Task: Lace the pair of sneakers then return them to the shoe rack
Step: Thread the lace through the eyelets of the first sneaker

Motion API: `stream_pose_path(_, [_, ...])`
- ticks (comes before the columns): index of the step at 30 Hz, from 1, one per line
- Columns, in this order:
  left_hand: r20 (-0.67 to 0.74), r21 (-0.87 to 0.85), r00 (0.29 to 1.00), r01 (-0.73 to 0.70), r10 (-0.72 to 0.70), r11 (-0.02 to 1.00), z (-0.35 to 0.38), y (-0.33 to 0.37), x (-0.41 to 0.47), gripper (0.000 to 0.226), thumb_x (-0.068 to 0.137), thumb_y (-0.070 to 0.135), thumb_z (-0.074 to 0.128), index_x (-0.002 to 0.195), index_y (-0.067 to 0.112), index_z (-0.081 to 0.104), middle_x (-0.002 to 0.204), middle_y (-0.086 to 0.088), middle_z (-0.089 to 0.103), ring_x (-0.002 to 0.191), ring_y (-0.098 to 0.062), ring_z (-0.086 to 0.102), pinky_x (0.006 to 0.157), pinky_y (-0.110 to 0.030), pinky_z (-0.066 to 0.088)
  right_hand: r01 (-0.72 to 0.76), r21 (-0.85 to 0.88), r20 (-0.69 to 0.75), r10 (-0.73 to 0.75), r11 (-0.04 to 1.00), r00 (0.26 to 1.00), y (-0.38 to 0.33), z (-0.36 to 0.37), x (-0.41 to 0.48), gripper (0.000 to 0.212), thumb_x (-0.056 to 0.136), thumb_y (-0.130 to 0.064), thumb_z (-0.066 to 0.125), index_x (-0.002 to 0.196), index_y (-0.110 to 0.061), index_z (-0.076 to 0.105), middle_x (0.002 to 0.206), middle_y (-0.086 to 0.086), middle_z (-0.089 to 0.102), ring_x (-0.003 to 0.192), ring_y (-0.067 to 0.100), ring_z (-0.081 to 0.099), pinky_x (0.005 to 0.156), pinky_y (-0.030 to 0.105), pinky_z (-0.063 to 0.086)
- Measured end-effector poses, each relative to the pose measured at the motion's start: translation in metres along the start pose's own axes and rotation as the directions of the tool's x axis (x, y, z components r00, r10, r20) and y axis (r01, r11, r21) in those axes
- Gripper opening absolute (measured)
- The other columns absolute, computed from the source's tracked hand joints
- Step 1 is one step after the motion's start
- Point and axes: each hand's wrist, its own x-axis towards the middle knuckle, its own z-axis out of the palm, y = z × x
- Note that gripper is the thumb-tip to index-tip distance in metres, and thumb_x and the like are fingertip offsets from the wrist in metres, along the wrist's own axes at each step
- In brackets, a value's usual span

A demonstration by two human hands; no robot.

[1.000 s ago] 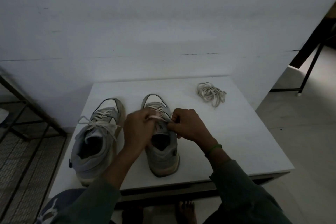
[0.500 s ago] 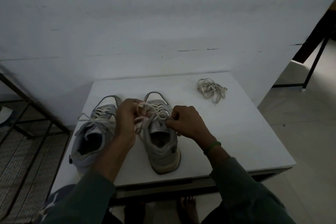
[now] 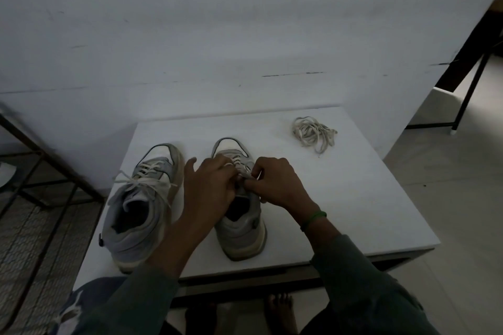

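Two grey and white sneakers stand side by side on a white table (image 3: 353, 198), toes pointing away from me. The left sneaker (image 3: 138, 207) is laced, with a bow tied over its tongue. Both my hands meet over the tongue of the right sneaker (image 3: 239, 228). My left hand (image 3: 212, 185) pinches that shoe's white lace, its thumb sticking out to the left. My right hand (image 3: 275, 182) pinches the lace from the other side, fingers curled. The lace ends between the fingers are mostly hidden.
A loose bundle of white lace (image 3: 313, 134) lies at the table's far right. A dark metal rack (image 3: 35, 171) with mesh shelves stands to the left. A white wall is right behind the table. Black furniture legs (image 3: 468, 95) stand at the right on the pale floor.
My left hand has come back from the left, where it held up a loop of lace, and now meets my right hand over the right sneaker's tongue. The sneakers have stayed put.
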Motion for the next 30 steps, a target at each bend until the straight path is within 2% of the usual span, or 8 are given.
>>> stream_pose_path(4, [-0.054,-0.559,0.930,0.273,-0.363,0.783,-0.007,0.004,0.005,0.009,0.078,0.012,0.061,0.076,0.019,0.066,0.081,0.003,0.067,0.075,-0.006,0.059,0.072,-0.023,0.046,-0.037,0.021,0.001,0.037,0.999,0.999,0.004,-0.001,0.001,0.031,0.063,-0.044,0.064,0.078,-0.016,0.060,0.060,0.001,0.061,0.066,0.023,0.065,0.069,0.039,0.056])
stream_pose_path(9, [0.376,-0.927,0.497,0.201,-0.782,-0.318,-0.036,-0.039,0.021,0.013,0.096,0.013,0.049,0.088,0.018,0.058,0.094,-0.002,0.071,0.079,-0.019,0.069,0.071,-0.032,0.052,-0.063,0.053,-0.008,0.064,0.997,0.998,0.005,-0.003,0.000,0.034,0.063,-0.038,0.068,0.087,-0.016,0.061,0.064,0.004,0.063,0.066,0.026,0.064,0.069,0.040,0.056])
stream_pose_path(12, [0.474,-0.848,0.503,0.040,-0.723,-0.528,-0.046,-0.052,0.016,0.027,0.099,0.020,0.038,0.075,0.017,0.050,0.063,0.004,0.065,0.051,-0.012,0.061,0.061,-0.028,0.051,-0.060,0.056,-0.004,0.061,0.997,0.998,0.001,-0.002,-0.001,0.049,0.052,-0.053,0.056,0.088,-0.019,0.061,0.060,0.000,0.059,0.066,0.025,0.064,0.070,0.037,0.056])
stream_pose_path(15, [0.312,-0.949,0.632,0.175,-0.709,-0.261,-0.041,-0.038,0.018,0.026,0.093,0.016,0.045,0.067,0.019,0.044,0.047,0.006,0.042,0.036,-0.011,0.033,0.045,-0.022,0.037,-0.048,0.029,0.016,0.047,0.998,0.999,0.001,-0.001,0.000,0.050,0.052,-0.053,0.053,0.090,-0.020,0.062,0.058,-0.004,0.055,0.068,0.024,0.064,0.074,0.037,0.055])
stream_pose_path(19, [0.054,-0.708,0.915,0.317,-0.399,0.631,-0.028,-0.021,0.017,0.018,0.078,0.024,0.074,0.089,0.018,0.061,0.058,0.004,0.046,0.048,-0.009,0.037,0.044,-0.016,0.033,-0.024,0.019,0.018,0.024,1.000,1.000,0.000,-0.003,-0.001,0.043,0.059,-0.047,0.059,0.091,-0.018,0.063,0.060,0.000,0.059,0.066,0.025,0.064,0.071,0.039,0.055])
stream_pose_path(21, [0.060,-0.429,0.984,0.177,-0.168,0.886,-0.024,-0.007,0.013,0.025,0.069,0.039,0.071,0.091,0.027,0.067,0.069,0.007,0.058,0.059,-0.009,0.053,0.055,-0.017,0.041,-0.013,0.021,0.015,0.013,1.000,1.000,-0.003,-0.004,-0.002,0.052,0.054,-0.055,0.055,0.091,-0.018,0.062,0.061,0.000,0.060,0.066,0.024,0.065,0.070,0.037,0.055])
stream_pose_path(26, [0.044,-0.076,0.998,-0.030,0.034,0.997,-0.010,-0.004,0.010,0.024,0.075,0.035,0.050,0.080,0.022,0.071,0.076,-0.001,0.064,0.068,-0.030,0.064,0.054,-0.029,0.043,-0.013,0.035,0.005,0.013,0.999,1.000,-0.001,-0.002,-0.002,0.049,0.056,-0.050,0.055,0.093,-0.018,0.061,0.058,0.001,0.060,0.063,0.022,0.065,0.068,0.038,0.055])
stream_pose_path(30, [0.038,-0.361,0.985,0.171,-0.169,0.917,-0.009,-0.006,0.009,0.014,0.081,0.030,0.055,0.073,0.021,0.061,0.067,0.006,0.056,0.065,-0.020,0.055,0.059,-0.028,0.040,-0.055,0.069,-0.010,0.056,0.996,0.998,-0.001,-0.002,-0.001,0.057,0.048,-0.056,0.052,0.091,-0.019,0.058,0.062,0.006,0.065,0.059,0.022,0.065,0.064,0.039,0.056])
